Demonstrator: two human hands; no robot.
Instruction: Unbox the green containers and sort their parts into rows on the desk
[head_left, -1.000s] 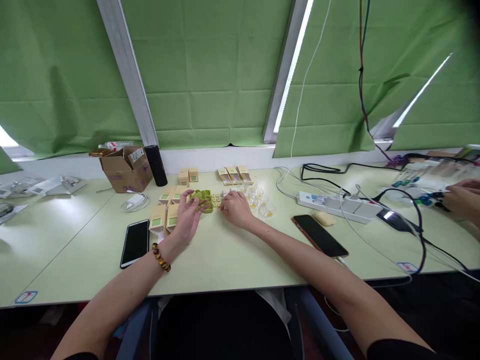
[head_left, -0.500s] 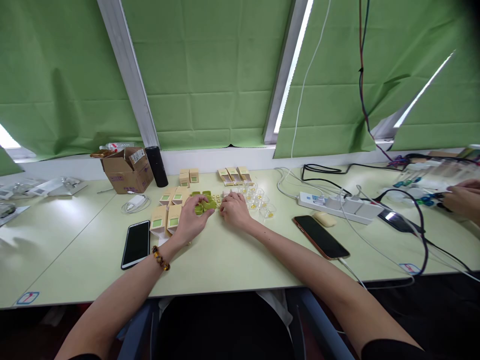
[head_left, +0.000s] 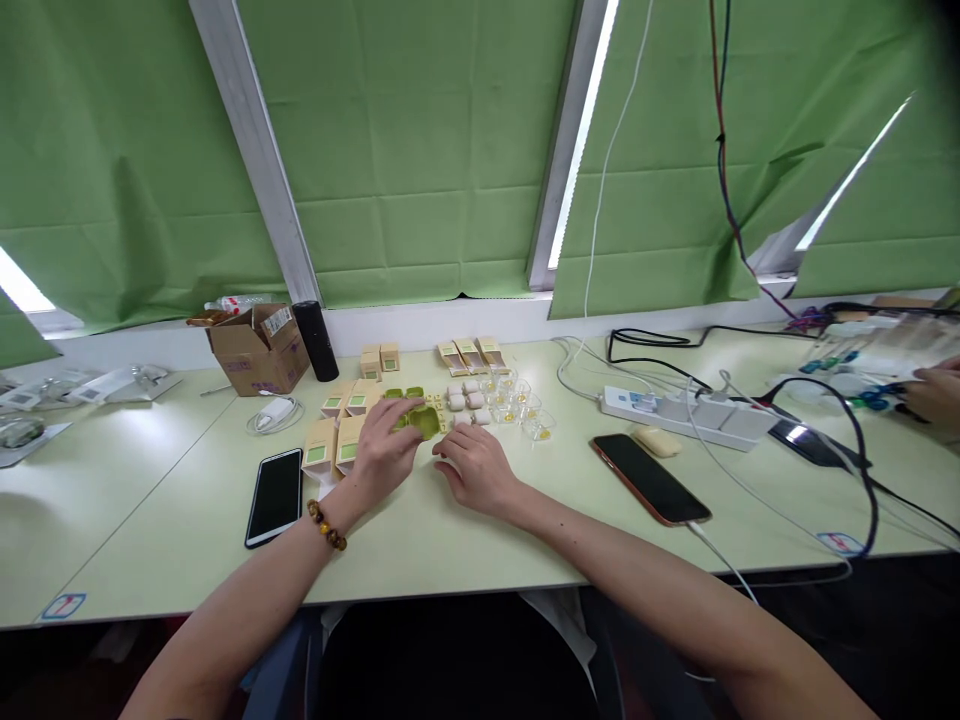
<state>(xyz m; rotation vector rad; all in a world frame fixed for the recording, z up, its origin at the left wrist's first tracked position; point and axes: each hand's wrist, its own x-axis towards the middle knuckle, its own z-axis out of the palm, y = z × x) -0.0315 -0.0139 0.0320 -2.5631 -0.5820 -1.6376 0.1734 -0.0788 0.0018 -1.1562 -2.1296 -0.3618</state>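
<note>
My left hand [head_left: 384, 447] is closed around the edge of a small green cup-like piece [head_left: 424, 423], whose hollow faces up. Other green pieces [head_left: 414, 391] sit behind it, partly hidden by my fingers. My right hand [head_left: 478, 468] rests low over the table just to the right, fingers loosely bent and thumb apart from the forefinger, with nothing visible between them. Beyond it lie several pale pink-white blocks [head_left: 456, 402] and small yellow pieces [head_left: 442, 425]. Clear cups with yellow bits [head_left: 538, 428] stand to their right.
Small tan boxes with green labels [head_left: 320, 450] stand left; more boxes [head_left: 470, 355] are at the back. A phone [head_left: 274, 497], a second phone [head_left: 649, 479], a power strip [head_left: 682, 415], cables, a carton [head_left: 259, 350] and a black cylinder [head_left: 315, 341] surround them. Another person's hand [head_left: 937, 390] is far right.
My right hand has drawn back toward me from the pale blocks, uncovering them. The green piece in my left hand has tipped so its hollow shows. The view has shifted slightly.
</note>
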